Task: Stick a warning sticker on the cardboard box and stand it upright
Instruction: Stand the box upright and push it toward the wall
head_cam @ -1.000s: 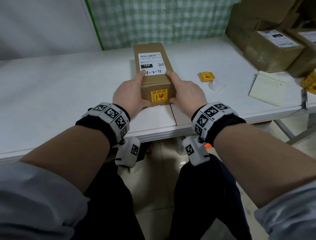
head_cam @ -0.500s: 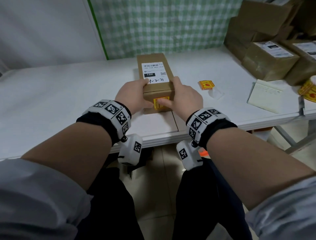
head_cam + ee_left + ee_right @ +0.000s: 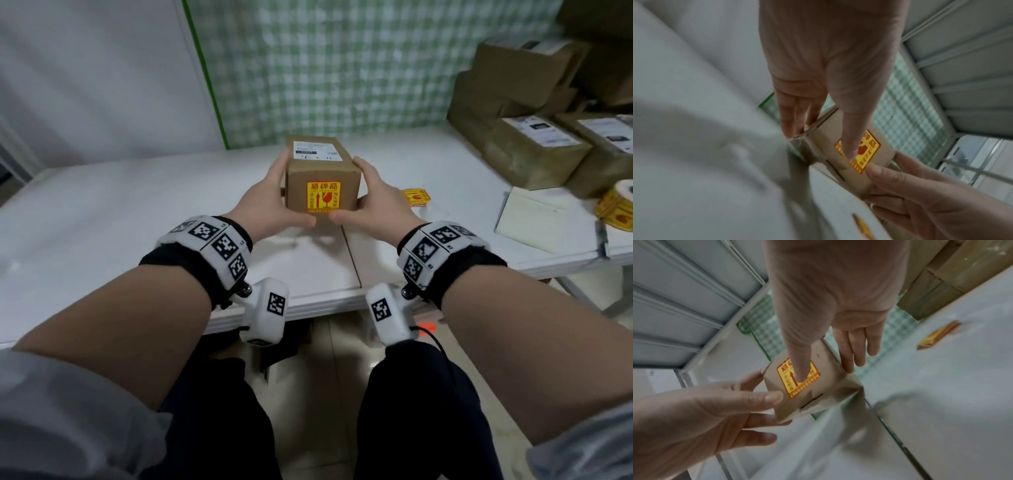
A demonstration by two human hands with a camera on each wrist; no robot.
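Observation:
A brown cardboard box [image 3: 297, 178] is held above the white table [image 3: 102, 222], its end face towards me and a white shipping label on top. A yellow and red warning sticker [image 3: 323, 198] sits on that end face. My left hand [image 3: 267, 202] grips the box's left side and my right hand [image 3: 373, 202] its right side, both thumbs at the lower front edge. In the left wrist view the left hand [image 3: 828, 65] lays its thumb over the sticker [image 3: 869, 149]. In the right wrist view the right hand [image 3: 828, 288] does the same on the sticker [image 3: 789, 382].
A loose yellow sticker [image 3: 415, 198] lies on the table right of the box. Farther right are a white pad [image 3: 534, 219], a sticker roll [image 3: 616, 202] and stacked cardboard parcels [image 3: 534, 150]. A green checked wall stands behind.
The box lay flat with my hands on its near end. Both hands have tipped its near end up, so the stickered end face now stands towards me.

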